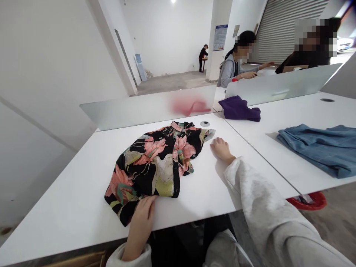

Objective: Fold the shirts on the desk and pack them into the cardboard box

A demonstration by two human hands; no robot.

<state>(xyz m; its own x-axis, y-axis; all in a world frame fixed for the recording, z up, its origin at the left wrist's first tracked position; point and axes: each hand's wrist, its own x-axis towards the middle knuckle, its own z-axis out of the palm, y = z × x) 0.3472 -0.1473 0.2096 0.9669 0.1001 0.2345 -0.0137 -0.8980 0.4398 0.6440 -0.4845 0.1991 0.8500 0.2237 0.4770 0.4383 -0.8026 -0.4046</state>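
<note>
On the white desk (pixel 69 211), by its front edge, the left hand (pixel 140 226) lays its fingers (pixel 147 207) close together over the lower edge of a crumpled black floral shirt (pixel 155 167), resting there without gripping. The shirt lies bunched mid-desk. Against the desk's far edge stands a frosted divider (pixel 139 107), with a cable grommet (pixel 205 124) just before it. Just right of the shirt, the right hand (pixel 221 149) sits on bare desk, fingers loosely curled and empty. On the neighbouring desk (pixel 306 111), a purple cloth (pixel 239 110) lies at the far corner, and a folded blue denim garment (pixel 314 150) lies further right.
</note>
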